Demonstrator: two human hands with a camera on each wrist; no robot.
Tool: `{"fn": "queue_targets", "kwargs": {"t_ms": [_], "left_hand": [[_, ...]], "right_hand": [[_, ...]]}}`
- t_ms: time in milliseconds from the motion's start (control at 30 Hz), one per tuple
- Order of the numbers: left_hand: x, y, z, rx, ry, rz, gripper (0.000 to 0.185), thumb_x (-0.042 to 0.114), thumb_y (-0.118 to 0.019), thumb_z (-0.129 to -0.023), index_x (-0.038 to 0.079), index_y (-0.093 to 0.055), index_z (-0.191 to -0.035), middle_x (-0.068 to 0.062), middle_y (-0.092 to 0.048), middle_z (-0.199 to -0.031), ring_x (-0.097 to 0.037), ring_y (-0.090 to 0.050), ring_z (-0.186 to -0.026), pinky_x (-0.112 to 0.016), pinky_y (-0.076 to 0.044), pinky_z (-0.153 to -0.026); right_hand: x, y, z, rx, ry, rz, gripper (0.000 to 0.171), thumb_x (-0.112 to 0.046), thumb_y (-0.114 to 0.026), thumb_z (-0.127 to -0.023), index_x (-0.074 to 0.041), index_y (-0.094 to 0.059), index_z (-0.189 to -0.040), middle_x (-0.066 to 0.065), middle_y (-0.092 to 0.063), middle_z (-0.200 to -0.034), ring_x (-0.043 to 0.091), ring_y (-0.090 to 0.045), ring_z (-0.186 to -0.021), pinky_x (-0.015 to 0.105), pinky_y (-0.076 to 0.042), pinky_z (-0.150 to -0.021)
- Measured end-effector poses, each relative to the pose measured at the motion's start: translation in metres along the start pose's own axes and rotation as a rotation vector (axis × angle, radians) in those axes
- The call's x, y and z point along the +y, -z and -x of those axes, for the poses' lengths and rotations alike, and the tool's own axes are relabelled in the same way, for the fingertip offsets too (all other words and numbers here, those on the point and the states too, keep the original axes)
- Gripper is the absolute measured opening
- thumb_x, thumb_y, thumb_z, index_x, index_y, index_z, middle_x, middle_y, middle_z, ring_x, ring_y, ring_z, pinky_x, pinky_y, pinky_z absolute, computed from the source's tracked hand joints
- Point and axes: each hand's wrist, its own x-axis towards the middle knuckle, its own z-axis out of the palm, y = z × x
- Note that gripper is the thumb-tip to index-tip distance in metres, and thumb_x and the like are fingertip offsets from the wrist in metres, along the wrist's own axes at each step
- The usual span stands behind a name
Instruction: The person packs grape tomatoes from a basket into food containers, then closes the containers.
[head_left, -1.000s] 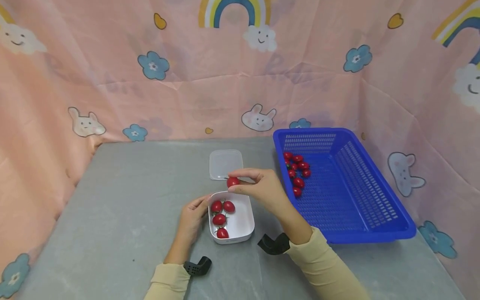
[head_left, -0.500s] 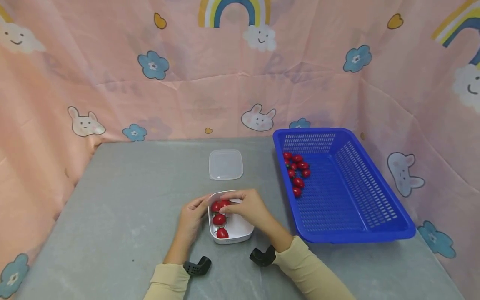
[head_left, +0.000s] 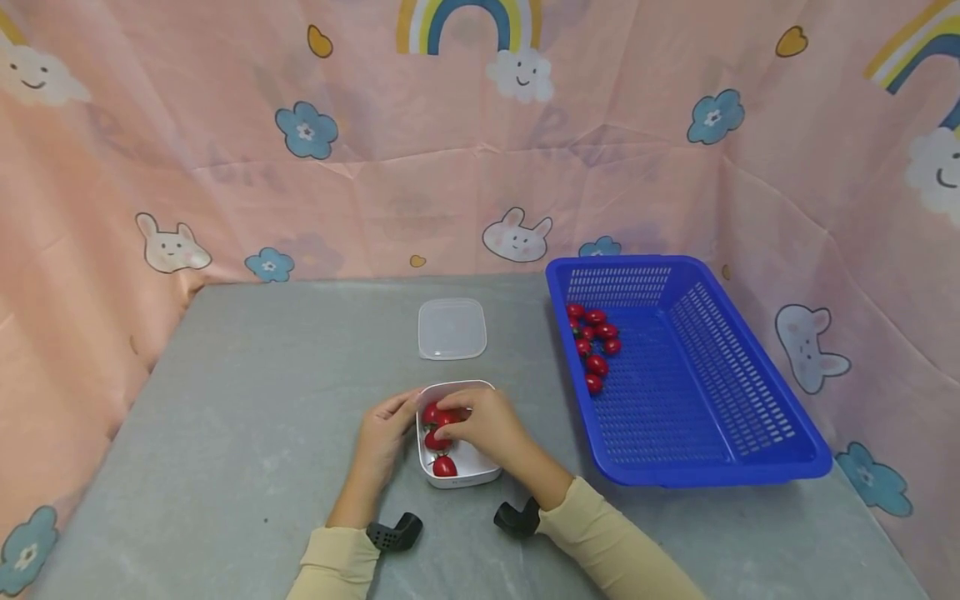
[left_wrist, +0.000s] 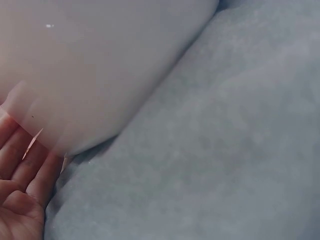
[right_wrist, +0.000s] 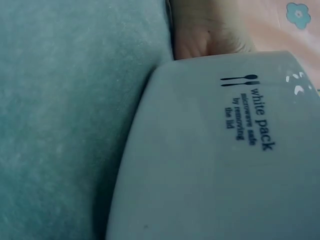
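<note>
In the head view my right hand (head_left: 483, 425) reaches into a white lidless container (head_left: 480, 477), thumb and index finger around a red cherry tomato (head_left: 450, 418). Other cherry tomatoes (head_left: 445, 467) lie along the container's left side, partly covered by the right fingers. My left hand (head_left: 384, 437) rests at the container's back left corner. The left wrist view shows its fingers (left_wrist: 37, 162) extended along the outside of the pale wall (left_wrist: 100, 65). Printed lettering marks the container's front wall (right_wrist: 175, 150) in the right wrist view; the right fingers are hidden there.
A clear square lid (head_left: 452, 329) lies flat behind the container. To the right, a large blue plastic basket (head_left: 712, 375) holds several cherry tomatoes (head_left: 597, 365) along its left side. A pink patterned cloth (head_left: 375, 192) hangs around the grey table (head_left: 262, 400).
The right hand has brought a cherry tomato from above the container's back rim down inside it, then slightly nearer its front. The left hand has stayed in place.
</note>
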Motion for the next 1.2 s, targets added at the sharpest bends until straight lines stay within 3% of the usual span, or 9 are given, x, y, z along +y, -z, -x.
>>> {"fn": "queue_targets", "kwargs": {"t_ms": [167,333,567,733,967,1200], "left_hand": [[0.000,0.000,0.001,0.005,0.003,0.007,0.034,0.020,-0.067,-0.095,-0.006,-0.069,-0.117,-0.001,-0.076,-0.105,-0.003,-0.068,-0.095,-0.019,-0.054,-0.087],[0.000,0.000,0.000,0.006,0.008,0.017,0.034,0.020,-0.068,-0.095,-0.007,-0.069,-0.117,0.005,-0.076,-0.101,-0.002,-0.068,-0.095,-0.019,-0.054,-0.086],[0.001,0.000,0.000,0.003,-0.002,0.028,0.037,0.017,-0.066,-0.096,-0.011,-0.066,-0.118,0.010,-0.075,-0.097,0.001,-0.067,-0.094,-0.017,-0.054,-0.086],[0.001,-0.001,0.000,0.005,0.006,0.042,0.036,0.015,-0.066,-0.096,-0.012,-0.065,-0.119,0.012,-0.075,-0.096,0.002,-0.067,-0.093,-0.016,-0.053,-0.086],[-0.001,0.000,0.001,0.014,0.000,0.084,0.033,0.012,-0.065,-0.095,-0.014,-0.066,-0.117,0.016,-0.074,-0.090,0.001,-0.067,-0.091,-0.016,-0.054,-0.084],[0.000,-0.002,0.000,0.012,0.010,0.084,0.036,0.012,-0.066,-0.095,-0.015,-0.064,-0.119,0.013,-0.075,-0.093,0.001,-0.068,-0.091,-0.017,-0.054,-0.085]], "right_hand": [[-0.001,0.000,0.001,-0.004,0.004,0.006,0.033,-0.016,-0.089,-0.070,-0.006,-0.079,-0.100,0.006,-0.078,-0.097,0.018,-0.067,-0.092,0.030,-0.056,-0.081],[-0.002,0.001,0.000,-0.007,-0.003,-0.015,0.032,-0.017,-0.089,-0.070,-0.006,-0.079,-0.098,0.005,-0.077,-0.096,0.018,-0.067,-0.091,0.029,-0.055,-0.080],[-0.004,0.009,-0.002,-0.019,-0.085,-0.171,0.034,-0.014,-0.088,-0.073,-0.007,-0.078,-0.105,0.009,-0.077,-0.105,0.024,-0.070,-0.100,0.033,-0.056,-0.087],[-0.022,0.036,0.002,0.008,-0.130,-0.289,0.033,-0.013,-0.085,-0.078,-0.005,-0.076,-0.109,0.011,-0.075,-0.113,0.029,-0.069,-0.111,0.042,-0.056,-0.095],[-0.047,0.079,0.007,0.023,-0.135,-0.410,0.035,-0.011,-0.081,-0.082,-0.002,-0.074,-0.115,0.014,-0.073,-0.117,0.030,-0.068,-0.115,0.038,-0.055,-0.095],[-0.058,0.121,0.012,0.106,-0.136,-0.413,0.036,-0.016,-0.082,-0.081,-0.007,-0.074,-0.115,0.010,-0.073,-0.119,0.027,-0.069,-0.113,0.040,-0.056,-0.094]]}}
